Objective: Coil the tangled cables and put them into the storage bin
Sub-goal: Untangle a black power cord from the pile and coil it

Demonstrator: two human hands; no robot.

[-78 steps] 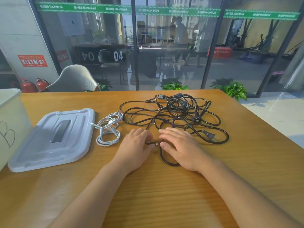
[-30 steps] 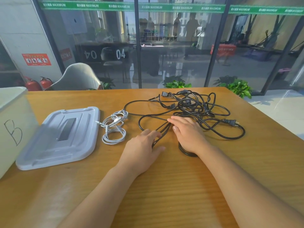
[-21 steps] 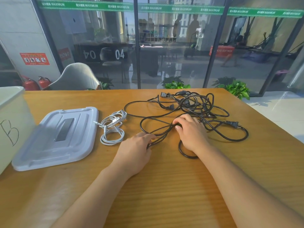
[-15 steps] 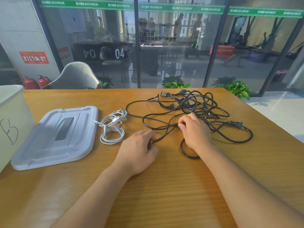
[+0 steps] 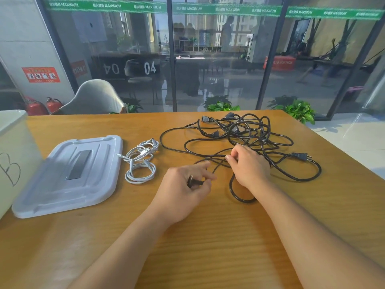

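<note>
A glass wall (image 5: 218,59) and grey chair (image 5: 93,97) stand behind.

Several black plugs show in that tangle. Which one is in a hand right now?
The black plug pinched in the left hand, at the tangle's near edge. The pronged plug lies free on the table at right; the other connectors sit untouched at the far side.

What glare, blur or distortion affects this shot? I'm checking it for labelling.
Head view: wide-angle lens bends the glass wall frames outward; reflections veil the room behind it; the white storage bin at the left edge looks soft; the tangled black power cables, left hand and right hand are sharp, with soft shadows.
</note>
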